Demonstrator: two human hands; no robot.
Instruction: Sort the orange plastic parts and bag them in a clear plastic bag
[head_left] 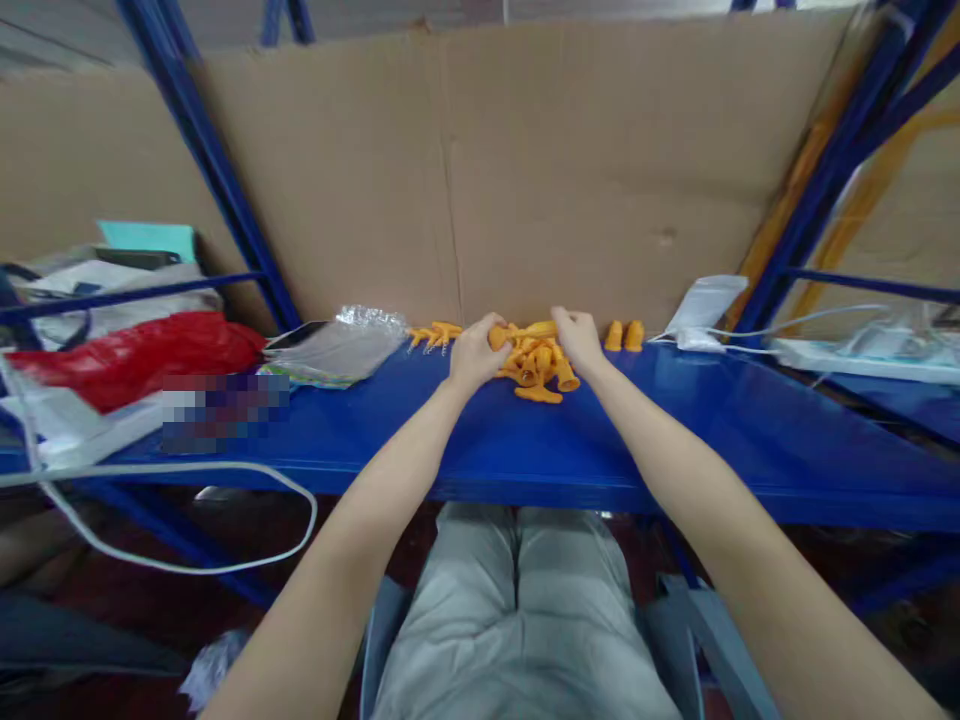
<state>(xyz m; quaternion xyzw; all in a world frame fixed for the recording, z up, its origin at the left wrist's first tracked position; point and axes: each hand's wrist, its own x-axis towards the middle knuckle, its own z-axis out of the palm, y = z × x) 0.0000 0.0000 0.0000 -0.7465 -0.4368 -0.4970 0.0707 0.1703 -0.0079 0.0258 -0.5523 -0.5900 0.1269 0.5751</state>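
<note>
Both arms reach to the back of the blue table [360,425]. My left hand [472,354] is closed around a rounded orange plastic piece [497,338]. Close beside it, my right hand [577,338] pinches a longer orange plastic piece [541,328]; I cannot tell whether the two pieces touch. Between and below the hands lies a pile of orange plastic parts [534,366], some with hollow, flared ends. Left of my left hand are several branched orange pieces [435,333] with small metal chains. Two orange cone-shaped caps [624,337] stand right of my right hand.
A clear plastic bag [352,350] and a phone [296,336] lie to the left. Farther left are a red bag [150,355] and a loose white cable [225,568]. Cardboard [555,170] walls the back. A white power strip [862,360] lies at right.
</note>
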